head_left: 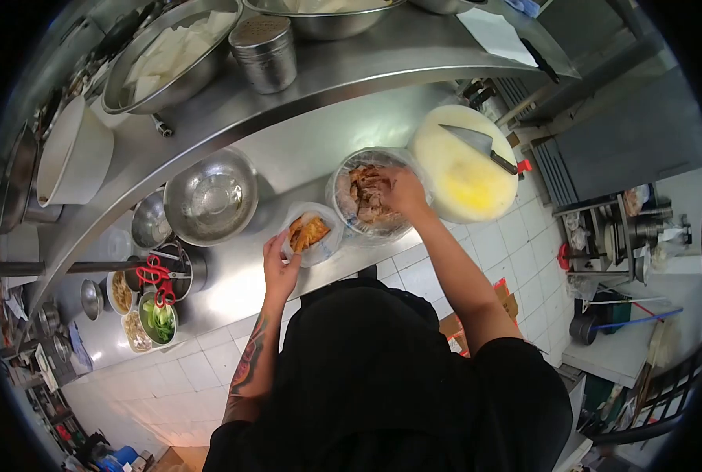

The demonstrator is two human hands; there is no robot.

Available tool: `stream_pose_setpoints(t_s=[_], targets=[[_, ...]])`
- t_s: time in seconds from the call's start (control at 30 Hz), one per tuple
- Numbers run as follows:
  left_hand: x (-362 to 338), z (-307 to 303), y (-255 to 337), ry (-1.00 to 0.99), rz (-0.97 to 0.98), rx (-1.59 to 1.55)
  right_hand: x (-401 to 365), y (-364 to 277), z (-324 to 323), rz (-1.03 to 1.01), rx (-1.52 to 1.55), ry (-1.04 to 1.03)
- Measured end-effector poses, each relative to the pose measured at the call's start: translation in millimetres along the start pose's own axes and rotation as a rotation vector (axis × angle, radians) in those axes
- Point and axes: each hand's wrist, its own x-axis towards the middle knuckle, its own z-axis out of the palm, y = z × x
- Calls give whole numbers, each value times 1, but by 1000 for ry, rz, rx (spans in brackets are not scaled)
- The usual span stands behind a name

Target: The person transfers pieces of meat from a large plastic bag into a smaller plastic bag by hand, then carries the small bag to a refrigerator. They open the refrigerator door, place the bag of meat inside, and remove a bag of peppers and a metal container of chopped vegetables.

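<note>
My left hand point(282, 266) pinches the near-left edge of a clear plastic bag point(325, 250), which lies opened out on the steel counter. Golden-brown pieces of food point(308, 233) sit in this bag. To its right stands a round bowl point(359, 224) lined with clear plastic and filled with brown cooked meat point(367, 193). My right hand point(406, 193) reaches in over the right side of that bowl, its fingers closed down on the meat; the fingertips are partly hidden.
Right of the bowl, a cleaver point(469, 140) rests on a round cutting board point(453, 185). Leftward are a steel bowl point(209, 197), red-handled scissors point(156, 271) and a container of greens point(159, 318). A raised steel shelf point(327, 82) crosses behind, carrying bowls and a shaker point(264, 55).
</note>
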Motion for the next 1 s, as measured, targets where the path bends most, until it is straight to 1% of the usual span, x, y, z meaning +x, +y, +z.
stream_pose_setpoints(t_s=[0.03, 0.07, 0.13, 0.17, 0.23, 0.3, 0.37, 0.43, 0.47, 0.53, 0.57, 0.63, 0.67, 0.73, 0.77, 0.83, 0.97, 1.0], targets=[[0, -1, 0, -4, 4, 2, 0, 6, 0, 33, -25, -54], [0, -2, -1, -12, -3, -3, -2, 11, 0, 35, -25, -50], [0, -2, -2, -20, -12, -10, -9, 10, -3, 23, -54, -223], [0, -3, -7, -23, -21, -30, -16, 8, -3, 24, -55, -224], [0, -3, -3, -27, -32, -52, -33, -2, -4, -41, -17, -213], [-2, -3, 2, -28, -81, -66, -41, -8, -12, -45, 20, -208], [-3, -1, 1, -32, -60, -72, -42, -9, -19, -51, 59, -203], [-5, 0, -2, -35, -38, -77, -37, -4, -27, -115, 196, -339], [-6, 1, -3, -38, -25, -80, -32, -1, -32, -114, 197, -338], [-7, 2, -1, -43, -11, -83, -15, 6, -40, 96, 286, -575], [-7, 1, 2, -57, -17, -76, -6, 13, -34, 97, 286, -574], [-9, -1, 9, -72, -23, -68, 10, 21, -14, 24, 109, -354], [-9, -1, 13, -79, -46, -59, 16, 18, -6, 26, 109, -351], [-8, -1, 12, -87, -65, -49, 29, -4, 5, 229, -16, -321], [-7, 0, 8, -73, -29, -49, 29, -5, 17, 228, -14, -319], [-7, 0, 6, -51, 5, -49, 25, 2, 44, 55, -226, -29], [-9, -2, 4, -19, 0, -56, 23, 8, 58, 32, -193, -53], [-9, -3, 5, -13, 9, -60, 23, 8, 55, 23, -167, -93]])
